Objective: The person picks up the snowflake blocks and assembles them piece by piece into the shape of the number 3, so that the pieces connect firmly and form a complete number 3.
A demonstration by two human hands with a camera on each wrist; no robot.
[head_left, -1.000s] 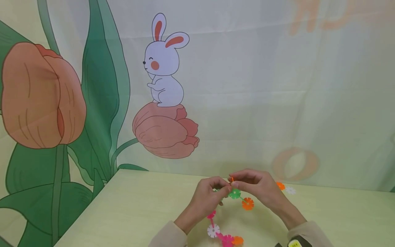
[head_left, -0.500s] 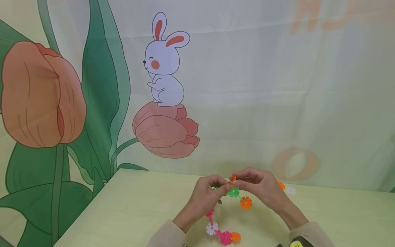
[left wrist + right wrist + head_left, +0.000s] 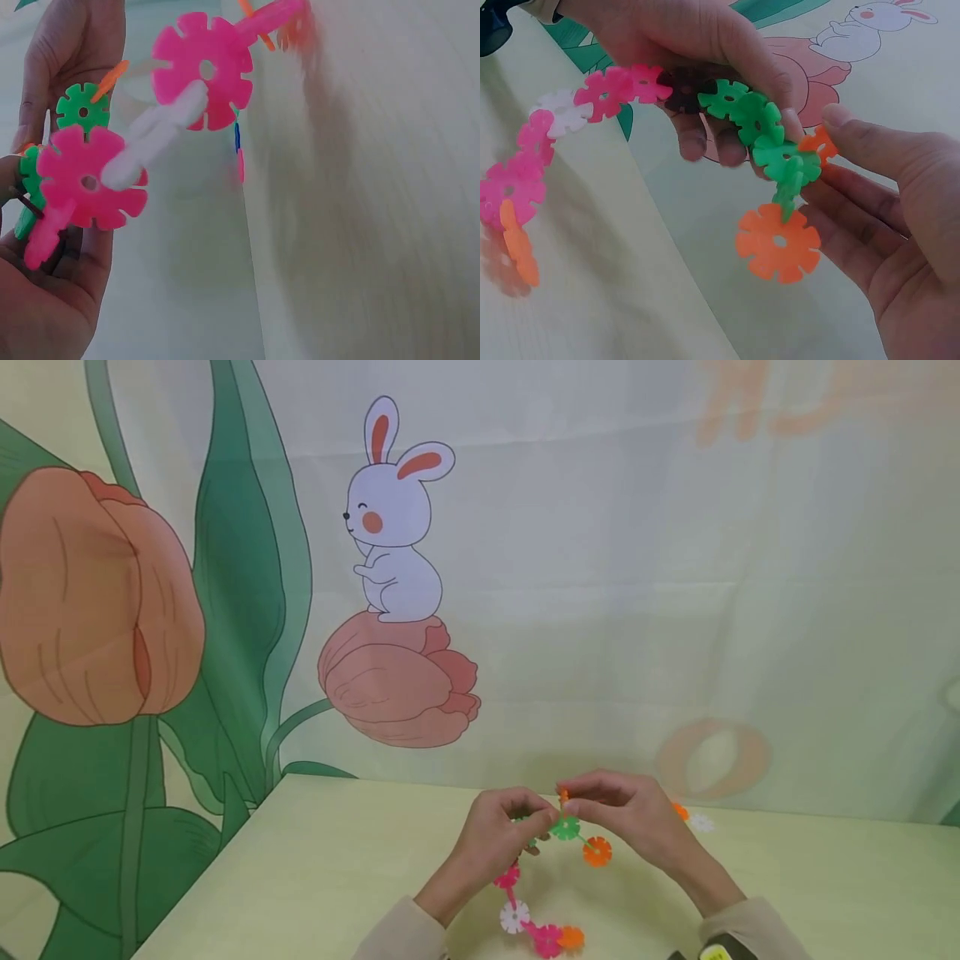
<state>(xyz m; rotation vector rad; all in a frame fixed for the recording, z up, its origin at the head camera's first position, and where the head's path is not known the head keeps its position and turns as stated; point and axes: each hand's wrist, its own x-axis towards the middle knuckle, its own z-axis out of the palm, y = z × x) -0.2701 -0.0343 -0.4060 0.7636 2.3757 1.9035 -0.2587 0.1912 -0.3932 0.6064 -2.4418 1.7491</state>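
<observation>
The chain [image 3: 646, 82] of notched discs is in both hands above the table, its pieces linked slot to slot in orange, pink, white, a dark one and green. One end droops toward the person and finishes in an orange disc [image 3: 520, 246]; whether that end touches the table I cannot tell. The other end hangs from the green part, with a larger-looking orange disc [image 3: 778, 244] below it.

The left hand [image 3: 491, 835] holds the chain at its green and dark part, thumb and forefinger pinching there, the other fingers curled beneath. The right hand [image 3: 637, 818] pinches a small-looking orange disc [image 3: 819, 144] between thumb and fingertips, right against a green disc [image 3: 786, 160] of the chain; how deep the slots engage is not clear.

The risk I judge likeliest is slots meeting out of line: a sideways push could bend a notch or make the piece slip from the pinch. Pressing hard may also pop a neighbouring link, since the drooping end hangs by its joints alone and its swing would twist them.

Beyond the chain, past the right hand, an orange disc [image 3: 679, 812] and a white disc [image 3: 702, 822] lie on the table [image 3: 337, 852]. Behind the chain stands the printed backdrop [image 3: 600, 568].
</observation>
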